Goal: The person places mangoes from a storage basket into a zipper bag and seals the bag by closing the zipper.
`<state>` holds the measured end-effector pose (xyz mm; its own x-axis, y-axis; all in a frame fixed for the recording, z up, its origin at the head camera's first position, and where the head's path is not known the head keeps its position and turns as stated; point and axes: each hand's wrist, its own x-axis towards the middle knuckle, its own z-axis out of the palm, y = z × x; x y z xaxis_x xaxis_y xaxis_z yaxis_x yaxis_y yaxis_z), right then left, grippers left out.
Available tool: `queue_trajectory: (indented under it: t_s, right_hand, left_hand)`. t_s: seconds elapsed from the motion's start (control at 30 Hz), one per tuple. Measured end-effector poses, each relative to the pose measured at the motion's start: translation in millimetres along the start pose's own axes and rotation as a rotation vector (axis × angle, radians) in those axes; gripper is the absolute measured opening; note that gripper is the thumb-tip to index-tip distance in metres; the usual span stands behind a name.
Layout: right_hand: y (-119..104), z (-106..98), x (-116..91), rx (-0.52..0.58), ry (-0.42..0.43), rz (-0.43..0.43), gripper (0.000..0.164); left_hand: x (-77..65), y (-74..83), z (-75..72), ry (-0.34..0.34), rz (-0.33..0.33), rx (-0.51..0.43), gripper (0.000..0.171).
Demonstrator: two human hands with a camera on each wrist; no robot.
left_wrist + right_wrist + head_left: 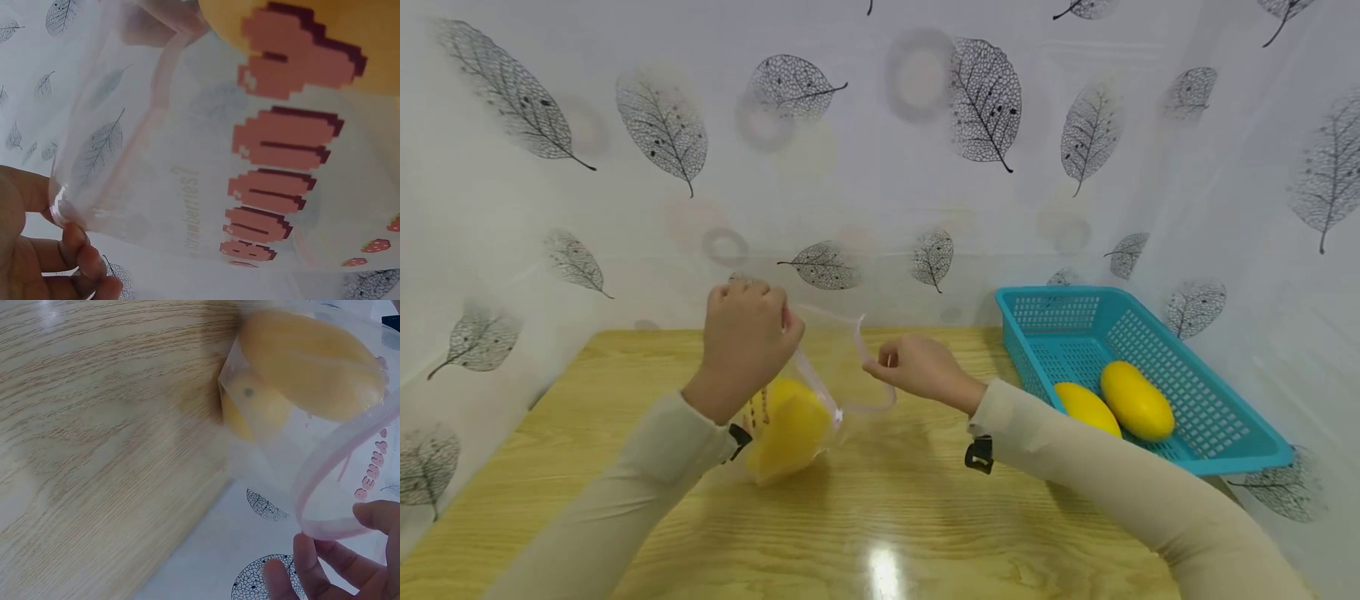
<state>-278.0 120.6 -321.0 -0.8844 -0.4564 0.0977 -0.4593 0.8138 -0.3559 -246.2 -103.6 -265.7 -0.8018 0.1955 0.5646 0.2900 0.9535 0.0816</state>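
A clear plastic bag (156, 206) with pink "BUNNY" lettering and a pink strip (331, 450) along its mouth stands over the table. Inside it, the right wrist view shows two mangoes, a larger yellow one (312, 362) and another (253, 406) partly beneath it. My left hand (745, 346) pinches one side of the bag's mouth, with thumb and fingers at the plastic edge in the left wrist view. On the opposite side, my right hand (925, 367) pinches the pink edge between thumb and forefinger. The mouth gapes between both hands.
A blue plastic basket (1198, 379) stands at the table's right, holding two yellow mangoes (1138, 402). Wood-grain tabletop (880, 492) lies below the hands. A white leaf-printed curtain (865, 183) hangs behind the table.
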Motion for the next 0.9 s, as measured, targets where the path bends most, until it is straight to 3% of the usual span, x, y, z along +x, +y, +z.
queue_trajectory:
  t_s: [0.2,0.33,0.67,0.9]
  right_hand:
    - [-1,3,6,0.025,0.033,0.036,0.048]
    - [2,4,10,0.091,0.049,0.088,0.046]
    - [-4,-7,20,0.188,0.163,0.082,0.045]
    - [-7,-12,21,0.174,0.159,0.037,0.044]
  left_hand:
    - [-4.7,3.3,1.5,-0.001,0.014,0.004,0.023]
    - [-9.0,7.0,4.3,-0.002,0.044,-0.001,0.023]
    - [-13.8,23.3,12.1,-0.102,0.142,0.006,0.023]
    - [-11.3,20.7,13.8,-0.038,0.113,-0.017,0.025]
